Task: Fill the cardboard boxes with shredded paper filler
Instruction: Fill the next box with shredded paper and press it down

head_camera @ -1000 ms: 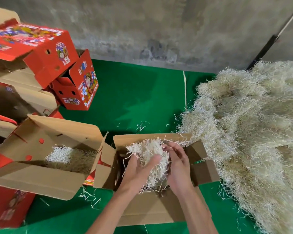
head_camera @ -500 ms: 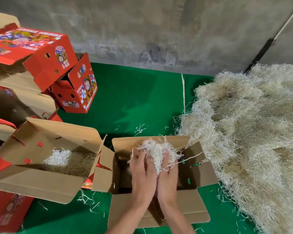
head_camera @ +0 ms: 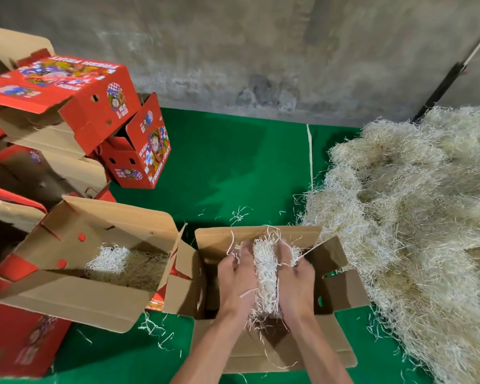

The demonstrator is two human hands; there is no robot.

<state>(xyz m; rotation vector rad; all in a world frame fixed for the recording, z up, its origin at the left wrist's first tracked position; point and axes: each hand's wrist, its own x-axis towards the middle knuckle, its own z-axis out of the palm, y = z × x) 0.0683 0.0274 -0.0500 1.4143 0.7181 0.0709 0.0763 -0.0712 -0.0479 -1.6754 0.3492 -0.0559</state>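
Filler sat clamped between left hand and right hand, its long axis near-to-far, directly above the open box.

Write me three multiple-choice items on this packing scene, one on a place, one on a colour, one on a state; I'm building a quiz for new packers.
1. Where is the big pile of shredded paper?
A. right of the open box
B. inside the red boxes
C. behind the person

2. What colour is the floor covering?
A. blue
B. green
C. grey

3. What are the hands doing?
A. resting empty
B. folding a flap
C. pressing a clump of filler between them

Key: 1 A, the pile of shredded paper lies right of the open box. 2 B, the floor covering is green. 3 C, the left hand and right hand squeeze a clump of filler over that box.
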